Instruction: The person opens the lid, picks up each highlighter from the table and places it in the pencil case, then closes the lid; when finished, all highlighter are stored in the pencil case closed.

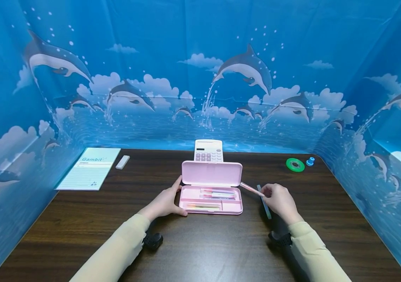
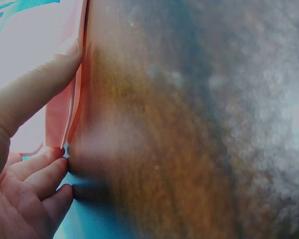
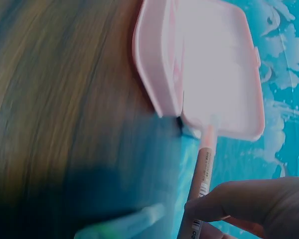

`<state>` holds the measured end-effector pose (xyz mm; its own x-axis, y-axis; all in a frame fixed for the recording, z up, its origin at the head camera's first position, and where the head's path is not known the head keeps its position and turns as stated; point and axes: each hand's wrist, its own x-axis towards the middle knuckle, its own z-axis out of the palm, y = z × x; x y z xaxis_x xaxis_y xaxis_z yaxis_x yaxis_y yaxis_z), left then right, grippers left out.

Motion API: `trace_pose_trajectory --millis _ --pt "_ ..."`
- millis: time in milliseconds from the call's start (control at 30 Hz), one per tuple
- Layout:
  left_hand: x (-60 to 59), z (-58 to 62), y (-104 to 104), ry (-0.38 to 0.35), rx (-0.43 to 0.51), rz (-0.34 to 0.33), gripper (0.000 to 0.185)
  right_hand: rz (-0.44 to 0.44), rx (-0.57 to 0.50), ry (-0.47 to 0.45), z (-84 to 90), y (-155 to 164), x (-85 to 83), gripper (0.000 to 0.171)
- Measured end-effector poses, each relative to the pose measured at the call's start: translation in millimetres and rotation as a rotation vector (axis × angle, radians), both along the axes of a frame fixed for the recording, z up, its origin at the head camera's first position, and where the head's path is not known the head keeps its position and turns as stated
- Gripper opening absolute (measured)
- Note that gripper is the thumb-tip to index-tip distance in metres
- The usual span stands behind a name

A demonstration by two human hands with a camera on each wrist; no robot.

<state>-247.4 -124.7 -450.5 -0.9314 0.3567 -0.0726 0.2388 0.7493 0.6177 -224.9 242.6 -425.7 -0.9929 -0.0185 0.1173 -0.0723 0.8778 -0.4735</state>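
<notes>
An open pink pencil case [image 1: 212, 174] lies in the middle of the table, its lid tipped back. Several pens [image 1: 218, 194] rest in its rear compartment, and thin coloured sticks or pens [image 1: 202, 206] in the front one. My left hand [image 1: 165, 201] grips the case's left end, thumb at the front corner and fingers behind. To the right of the case, my right hand [image 1: 280, 200] pinches a pink pen [image 3: 203, 167] with a barcode label, its tip pointing at the case. Beneath that hand a teal-green pen [image 1: 268, 212] lies on the tabletop.
A white calculator [image 1: 208, 145] stands behind the case. At the back left are a pale green notepad [image 1: 87, 168] and a white eraser-like block [image 1: 122, 162]. A green ring-shaped roll [image 1: 288, 164] and a small blue item [image 1: 310, 161] sit at the back right.
</notes>
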Motion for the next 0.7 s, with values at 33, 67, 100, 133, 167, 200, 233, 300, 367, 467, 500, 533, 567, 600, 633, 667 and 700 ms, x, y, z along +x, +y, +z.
trace_pose_trajectory --millis 33,67,100,133,167,200,233,300,367,467,500,533,567,600,633,667,700 --pt "0.0 0.0 0.0 -0.002 0.001 0.002 0.125 0.01 0.004 0.007 0.4 -2.9 0.1 0.012" --pt "0.3 0.1 -0.1 -0.002 0.001 0.003 0.125 0.019 0.009 0.019 0.8 -5.8 0.1 0.011" --pt "0.4 0.1 -0.2 -0.002 0.001 0.004 0.125 0.028 0.015 0.027 1.1 -8.7 0.3 0.011" --pt "0.5 0.1 -0.3 -0.003 0.001 0.004 0.125 0.036 0.018 0.029 1.2 -11.6 0.5 0.011" --pt "0.6 0.3 -0.3 -0.008 0.002 0.005 0.125 0.042 0.02 0.031 1.4 -14.6 0.8 0.011" --pt "0.6 0.3 -0.3 -0.006 0.004 0.005 0.125 0.048 0.024 0.033 1.8 -17.8 1.3 0.011" --pt "0.6 0.2 -0.4 -0.006 0.006 0.003 0.125 0.052 0.029 0.036 2.1 -20.9 1.8 0.011" --pt "0.5 -0.1 -0.3 -0.005 0.008 0.0 0.126 0.061 0.036 0.039 2.3 -27.0 2.4 0.011" --pt "0.2 -0.4 -0.1 -0.003 0.01 -0.002 0.126 0.072 0.042 0.044 2.0 -33.1 2.7 0.012" --pt "-0.3 -1.0 0.0 -0.004 0.01 0.0 0.126 0.096 0.046 0.06 0.6 -42.8 2.2 0.012" --pt "-0.3 -0.9 0.0 -0.004 0.012 0.0 0.126 0.105 0.047 0.068 0.0 -45.9 2.0 0.012" --pt "-0.4 -0.8 0.1 -0.005 0.013 0.001 0.126 0.116 0.047 0.075 -0.3 -49.3 2.0 0.012" --pt "-0.5 -0.4 0.2 -0.008 0.014 0.002 0.126 0.129 0.046 0.083 -0.7 -52.9 2.0 0.011" --pt "-0.5 0.0 0.3 -0.009 0.016 0.002 0.126 0.14 0.042 0.09 -0.9 -57.0 2.2 0.011" --pt "-0.5 0.4 0.4 -0.007 0.018 0.002 0.125 0.154 0.039 0.097 -1.0 -60.9 2.4 0.01" --pt "-0.7 0.7 0.5 -0.006 0.019 0.001 0.125 0.168 0.036 0.105 -1.1 -65.2 2.5 0.01" --pt "-1.0 0.8 0.6 -0.007 0.019 -0.001 0.125 0.182 0.032 0.113 -0.8 -69.8 2.7 0.009"
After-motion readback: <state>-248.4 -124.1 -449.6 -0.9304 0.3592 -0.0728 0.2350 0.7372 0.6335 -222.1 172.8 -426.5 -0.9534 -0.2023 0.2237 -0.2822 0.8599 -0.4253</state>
